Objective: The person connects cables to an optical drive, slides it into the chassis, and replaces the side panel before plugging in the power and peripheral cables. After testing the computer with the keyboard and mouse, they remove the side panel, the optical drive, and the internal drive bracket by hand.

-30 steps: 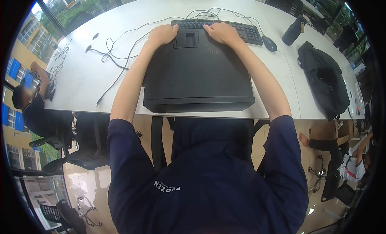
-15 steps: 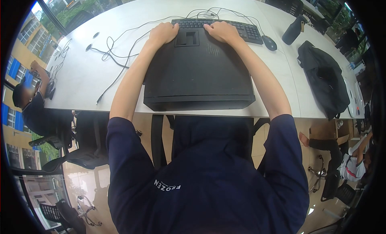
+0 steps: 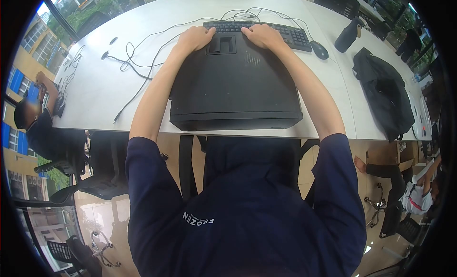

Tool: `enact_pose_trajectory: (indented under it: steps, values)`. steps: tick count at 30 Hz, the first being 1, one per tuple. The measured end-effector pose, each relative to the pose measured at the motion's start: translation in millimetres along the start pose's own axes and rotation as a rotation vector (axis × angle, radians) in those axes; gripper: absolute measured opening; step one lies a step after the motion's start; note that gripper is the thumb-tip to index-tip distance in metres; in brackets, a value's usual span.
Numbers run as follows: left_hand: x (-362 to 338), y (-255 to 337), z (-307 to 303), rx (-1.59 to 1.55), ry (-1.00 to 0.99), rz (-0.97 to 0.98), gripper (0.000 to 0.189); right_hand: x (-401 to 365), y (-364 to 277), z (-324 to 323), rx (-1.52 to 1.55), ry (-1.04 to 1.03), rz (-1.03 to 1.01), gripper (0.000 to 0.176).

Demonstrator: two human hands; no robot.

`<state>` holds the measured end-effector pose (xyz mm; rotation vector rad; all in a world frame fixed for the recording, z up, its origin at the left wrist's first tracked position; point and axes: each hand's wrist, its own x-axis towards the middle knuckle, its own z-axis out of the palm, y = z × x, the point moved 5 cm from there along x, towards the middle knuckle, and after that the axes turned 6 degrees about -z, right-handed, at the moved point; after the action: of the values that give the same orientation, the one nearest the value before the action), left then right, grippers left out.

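Two hands in the head view: the left grip is at the far left of the black case, and the right grip is at its far right.
Left grip: curled at the case's far edge, thumb pointing inward; the fingertips are hidden, so I cannot tell whether it pinches.
Right grip: bent in much the same way, thumb pointing back toward the left one; its closure cannot be told either.
Black case: flat on the white surface, on the near side of both grips and between the forearms, its near face by the surface's near edge.
Case top: a recessed handle at the far end, just on the near side of the gap between the grips, with vent slots to its right.
Keyboard: just beyond the case and grips, reaching out to the right.
Mouse: beside the keyboard's right end.
Bottle: upright, farther right.
Black bag: on the surface at the right.
Cables: loosely looped left of the case.
Person: seated at the surface's left end.
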<state>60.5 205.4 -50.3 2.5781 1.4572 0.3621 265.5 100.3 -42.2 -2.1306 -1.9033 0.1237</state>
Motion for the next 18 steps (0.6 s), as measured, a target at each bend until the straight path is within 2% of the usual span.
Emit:
enact_pose_trajectory:
  steps: [5,10,18]
  values:
    - [18.6,-8.0,11.8,0.075,-0.117,0.033,0.067,9.6,3.2,1.2,-0.018,-0.062,-0.003,0.062]
    - [20.8,-9.0,10.1,0.076,-0.094,-0.043,0.069,30.6,10.2,11.9,0.01,-0.07,0.001,0.065]
    - [8.5,-1.9,2.3,0.052,-0.054,-0.071,0.061,14.4,1.1,5.3,-0.019,-0.049,0.034,0.061]
